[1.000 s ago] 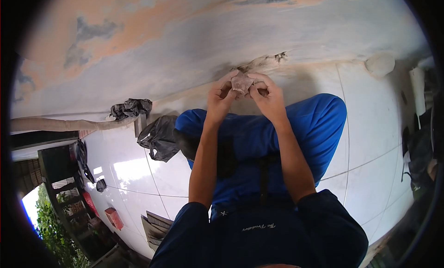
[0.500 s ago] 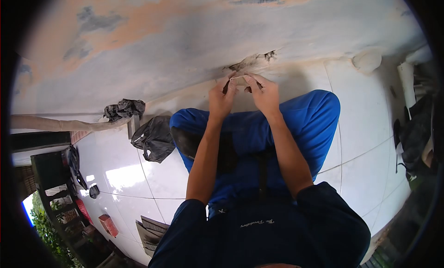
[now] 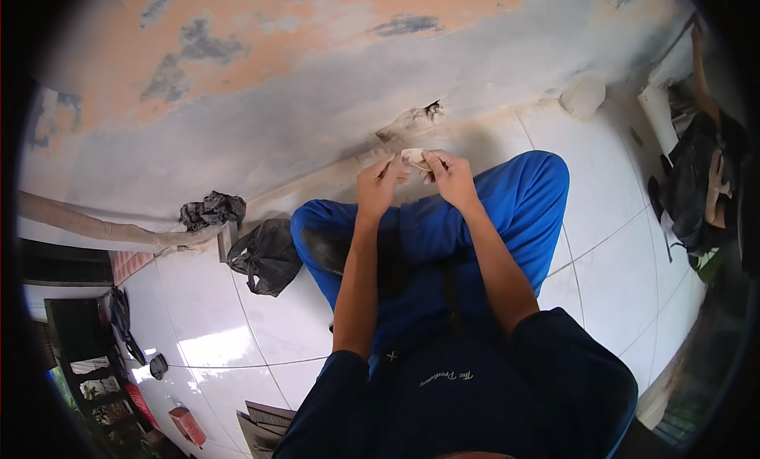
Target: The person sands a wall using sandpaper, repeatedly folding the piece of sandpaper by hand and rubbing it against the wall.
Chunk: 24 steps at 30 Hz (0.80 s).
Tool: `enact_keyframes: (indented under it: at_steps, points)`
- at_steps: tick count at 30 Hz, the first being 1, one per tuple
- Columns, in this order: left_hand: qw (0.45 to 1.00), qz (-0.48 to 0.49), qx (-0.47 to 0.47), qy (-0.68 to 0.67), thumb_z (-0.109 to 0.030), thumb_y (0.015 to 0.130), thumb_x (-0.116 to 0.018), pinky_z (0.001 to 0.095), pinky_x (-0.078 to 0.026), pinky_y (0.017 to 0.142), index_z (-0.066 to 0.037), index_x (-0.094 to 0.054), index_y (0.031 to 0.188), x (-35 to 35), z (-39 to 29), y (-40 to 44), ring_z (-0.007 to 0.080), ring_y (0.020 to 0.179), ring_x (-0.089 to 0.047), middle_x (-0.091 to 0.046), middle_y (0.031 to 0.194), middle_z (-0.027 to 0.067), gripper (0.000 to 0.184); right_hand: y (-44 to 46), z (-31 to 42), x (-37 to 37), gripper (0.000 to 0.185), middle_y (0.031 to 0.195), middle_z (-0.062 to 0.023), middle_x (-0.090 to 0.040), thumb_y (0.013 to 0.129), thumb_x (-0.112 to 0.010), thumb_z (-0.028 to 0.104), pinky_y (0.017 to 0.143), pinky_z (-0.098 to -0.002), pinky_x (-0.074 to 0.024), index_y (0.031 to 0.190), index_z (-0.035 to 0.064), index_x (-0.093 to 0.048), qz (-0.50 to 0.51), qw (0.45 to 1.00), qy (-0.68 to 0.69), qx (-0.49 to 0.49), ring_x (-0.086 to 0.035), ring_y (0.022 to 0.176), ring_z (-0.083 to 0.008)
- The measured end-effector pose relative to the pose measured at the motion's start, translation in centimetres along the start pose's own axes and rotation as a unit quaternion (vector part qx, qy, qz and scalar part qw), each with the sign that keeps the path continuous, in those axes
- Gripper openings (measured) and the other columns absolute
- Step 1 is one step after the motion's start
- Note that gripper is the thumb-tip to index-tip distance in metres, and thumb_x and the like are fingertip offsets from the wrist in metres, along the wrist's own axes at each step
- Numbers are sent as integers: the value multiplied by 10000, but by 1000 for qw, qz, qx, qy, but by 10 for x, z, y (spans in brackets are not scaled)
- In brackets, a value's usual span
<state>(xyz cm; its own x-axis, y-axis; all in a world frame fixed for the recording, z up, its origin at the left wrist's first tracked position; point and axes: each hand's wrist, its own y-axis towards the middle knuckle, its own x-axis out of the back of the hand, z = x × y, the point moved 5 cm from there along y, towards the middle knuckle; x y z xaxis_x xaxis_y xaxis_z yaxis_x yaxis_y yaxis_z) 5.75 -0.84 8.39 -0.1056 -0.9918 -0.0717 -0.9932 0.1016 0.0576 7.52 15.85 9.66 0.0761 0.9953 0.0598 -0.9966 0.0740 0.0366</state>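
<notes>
My right hand [image 3: 453, 178] is closed, pinching a small pale folded piece [image 3: 414, 156] that looks like sandpaper or stiff paper. Its exact kind is hard to make out. Close on the other side of the piece is my left hand [image 3: 378, 186], its fingers smeared by motion, so their grip does not show clearly. Both hands are above my crossed legs in blue trousers [image 3: 507, 194]. Just beyond them, a broken, hollowed patch [image 3: 412, 124] marks the foot of the painted wall [image 3: 317, 87].
Black plastic bags [image 3: 267, 256] lie left of my knee beside a pale pipe [image 3: 103, 224] along the wall. A red block [image 3: 187, 426] and cardboard [image 3: 265, 427] rest on the white tiled floor [image 3: 301, 372]. A rounded pale lump [image 3: 583, 95] and dark bags [image 3: 697, 186] are on the right.
My hands have shifted slightly down, away from the broken patch. The pale piece has turned and looks more crumpled, and my left fingers have blurred. The view has tilted.
</notes>
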Motion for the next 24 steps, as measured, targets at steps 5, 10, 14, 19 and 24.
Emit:
enact_keyframes:
  at_steps: [5, 10, 14, 19, 24]
  points:
    - [997, 28, 51, -50, -167, 959, -582, 275, -563, 660, 74, -667, 1067, -12, -9, -4, 172, 726, -677, -692, 862, 120, 277, -10, 0, 14, 287, 709, -58, -662, 978, -583, 222, 568, -236, -465, 958, -47, -683, 29, 999, 6, -36, -587, 583, -84]
    - [984, 35, 112, -133, -175, 959, -584, 275, -556, 668, 61, -677, 1028, -19, -4, -9, 177, 724, -674, -687, 877, 113, 263, -21, 20, 20, 210, 705, -70, -663, 931, -650, 159, 563, -233, -468, 939, -48, -684, 28, 996, 48, -67, -595, 591, -90]
    - [966, 67, 138, -210, -146, 937, -614, 270, -556, 674, 49, -680, 1042, -36, -8, -17, 168, 733, -673, -689, 900, 98, 231, -30, 33, 29, 178, 737, -86, -677, 903, -675, 118, 565, -237, -476, 959, -51, -685, -10, 999, -25, -21, -615, 615, -93]
    - [985, 41, 64, -153, -77, 915, -634, 273, -573, 736, 38, -664, 1134, -46, -32, -28, 141, 772, -664, -689, 926, 84, 248, -34, 53, 29, 174, 824, -88, -703, 907, -642, 72, 607, -243, -498, 1036, -31, -697, -40, 996, -66, 38, -626, 677, -101]
    - [981, 50, 31, -182, -46, 927, -605, 288, -577, 771, 9, -641, 1205, -38, -65, -41, 139, 876, -650, -676, 1001, 97, 285, -43, 76, 29, 190, 865, -66, -706, 924, -599, 35, 643, -241, -500, 1078, -6, -701, -47, 992, -23, 116, -602, 724, -96]
